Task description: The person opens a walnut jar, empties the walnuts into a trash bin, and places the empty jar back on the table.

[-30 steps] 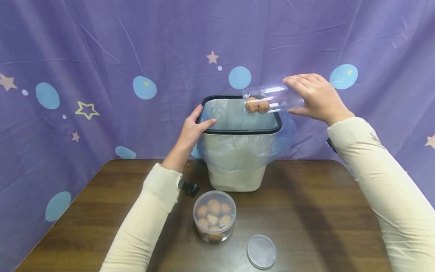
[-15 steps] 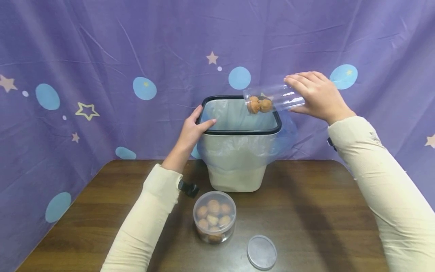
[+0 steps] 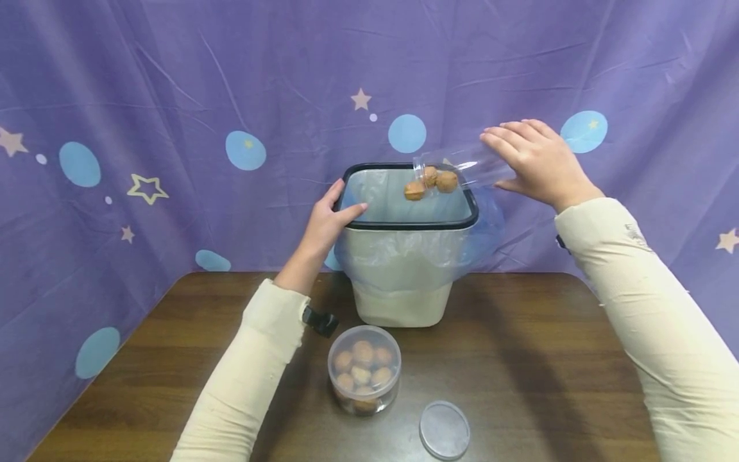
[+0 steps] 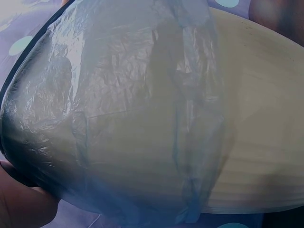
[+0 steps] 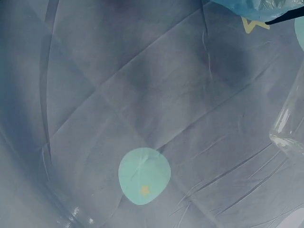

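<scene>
A cream trash can with a black rim and a bluish plastic liner bag stands toward the table's back. My left hand grips its left rim, thumb over the inside; in the left wrist view that hand shows at the bag's lower left. Above the can's right side, my right hand holds a clear plastic jar by its base, tilted with its mouth leftward. One walnut is at the mouth, over the can; two walnuts lie behind it inside. The right wrist view catches only the jar's base.
A short clear jar with several walnuts under its translucent lid sits in front of the can. Right of it a loose round lid lies on the brown wooden table. A purple patterned curtain hangs behind.
The walnuts have rolled leftward in the tilted jar, and one has come out at its mouth. My right hand has shifted up slightly. My left hand has stayed on the rim.
</scene>
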A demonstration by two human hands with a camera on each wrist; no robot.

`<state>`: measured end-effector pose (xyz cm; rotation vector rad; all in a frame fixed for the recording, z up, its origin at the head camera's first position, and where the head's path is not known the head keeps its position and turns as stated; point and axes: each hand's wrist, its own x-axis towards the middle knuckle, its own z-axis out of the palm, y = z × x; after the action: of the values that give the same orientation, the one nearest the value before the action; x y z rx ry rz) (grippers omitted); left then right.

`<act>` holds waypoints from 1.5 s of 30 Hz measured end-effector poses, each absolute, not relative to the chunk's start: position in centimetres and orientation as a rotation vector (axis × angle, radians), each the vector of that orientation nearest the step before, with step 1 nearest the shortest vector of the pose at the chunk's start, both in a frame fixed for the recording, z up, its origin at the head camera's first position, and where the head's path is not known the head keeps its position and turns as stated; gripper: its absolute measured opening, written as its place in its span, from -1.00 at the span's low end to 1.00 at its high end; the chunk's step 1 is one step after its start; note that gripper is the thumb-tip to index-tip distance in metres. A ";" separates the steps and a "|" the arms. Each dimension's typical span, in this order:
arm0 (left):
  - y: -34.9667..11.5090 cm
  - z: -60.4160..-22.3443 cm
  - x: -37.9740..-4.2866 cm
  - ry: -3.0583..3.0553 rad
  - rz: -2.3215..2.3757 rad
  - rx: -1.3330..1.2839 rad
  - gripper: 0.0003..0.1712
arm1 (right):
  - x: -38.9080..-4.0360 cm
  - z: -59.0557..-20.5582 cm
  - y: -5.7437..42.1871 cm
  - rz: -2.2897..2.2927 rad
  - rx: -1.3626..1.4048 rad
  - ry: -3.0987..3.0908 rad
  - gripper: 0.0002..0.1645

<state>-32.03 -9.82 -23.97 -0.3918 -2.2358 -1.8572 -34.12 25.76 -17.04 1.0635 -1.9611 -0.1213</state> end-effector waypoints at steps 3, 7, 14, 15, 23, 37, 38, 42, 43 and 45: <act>-9.8 -23.9 -32.0 -2.228 -1.858 -0.393 -0.08 | -34.1 -16.9 25.7 -0.121 1.062 -1.955 0.02; -9.9 -23.9 -32.0 -2.234 -1.855 -0.389 -0.09 | -34.2 -17.0 25.7 -0.108 1.067 -1.955 0.01; -9.9 -24.1 -32.1 -2.240 -1.853 -0.378 -0.09 | -34.2 -17.2 25.8 -0.107 1.071 -1.960 0.01; -10.0 -24.1 -32.1 -2.241 -1.850 -0.378 -0.09 | -34.2 -17.3 25.8 -0.107 1.071 -1.961 0.01; -10.0 -24.2 -32.1 -2.241 -1.848 -0.380 -0.09 | -34.2 -17.2 26.1 -0.100 1.078 -1.974 0.00; -9.6 -24.1 -32.3 -2.250 -1.847 -0.385 -0.08 | -34.3 -17.3 26.5 -0.073 1.110 -1.937 0.01; -9.6 -24.1 -32.3 -2.250 -1.849 -0.386 -0.08 | -34.3 -17.4 26.5 -0.073 1.112 -1.932 0.01; -9.6 -24.0 -32.4 -2.247 -1.864 -0.393 -0.09 | -34.3 -17.3 26.5 -0.069 1.109 -1.909 0.03; -9.6 -24.0 -32.4 -2.247 -1.869 -0.394 -0.09 | -34.3 -17.3 26.5 -0.070 1.107 -1.907 0.03; -9.6 -23.8 -32.4 -2.251 -1.873 -0.391 -0.10 | -34.3 -17.3 26.4 -0.074 1.103 -1.908 0.04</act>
<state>-32.38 -9.65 -23.84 -0.3910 -2.2512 -1.8734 -34.26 26.39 -17.27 1.1029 -1.9077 -0.0742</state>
